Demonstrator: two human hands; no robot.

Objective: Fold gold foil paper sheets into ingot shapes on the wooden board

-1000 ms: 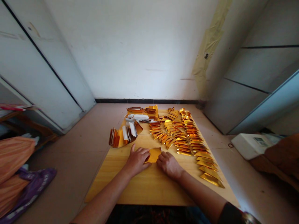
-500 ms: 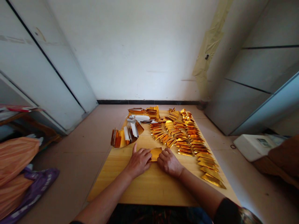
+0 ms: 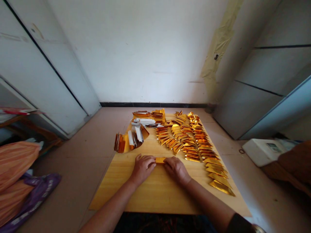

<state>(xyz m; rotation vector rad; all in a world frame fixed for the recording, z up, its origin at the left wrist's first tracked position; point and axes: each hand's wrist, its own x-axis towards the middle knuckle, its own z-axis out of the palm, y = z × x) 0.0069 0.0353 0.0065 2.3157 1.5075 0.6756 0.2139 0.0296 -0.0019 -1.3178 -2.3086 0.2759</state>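
A narrow folded strip of gold foil paper (image 3: pixel 160 160) lies between my hands over the middle of the wooden table (image 3: pixel 155 191). My left hand (image 3: pixel 143 167) is closed on its left end, fingers bent over the edge. On the right end, my right hand (image 3: pixel 177 169) grips it with curled fingers. Both thumbs are mostly hidden. Many folded gold paper pieces (image 3: pixel 202 145) lie in overlapping rows to the right. Beyond my left hand sits a curved stack of gold and white paper sheets (image 3: pixel 130 140).
More gold sheets (image 3: pixel 157 115) and white paper (image 3: pixel 144 121) lie at the table's far edge. A white wall (image 3: pixel 145 55) stands beyond. Grey cabinets (image 3: pixel 46 64) flank the left. On the right floor is a white box (image 3: pixel 262 152); orange and purple bags (image 3: pixel 21 181) are at left.
The gold paper between my hands has gone from a wider sheet to a narrow folded strip. My left thumb, raised before, has come down beside the fingers.
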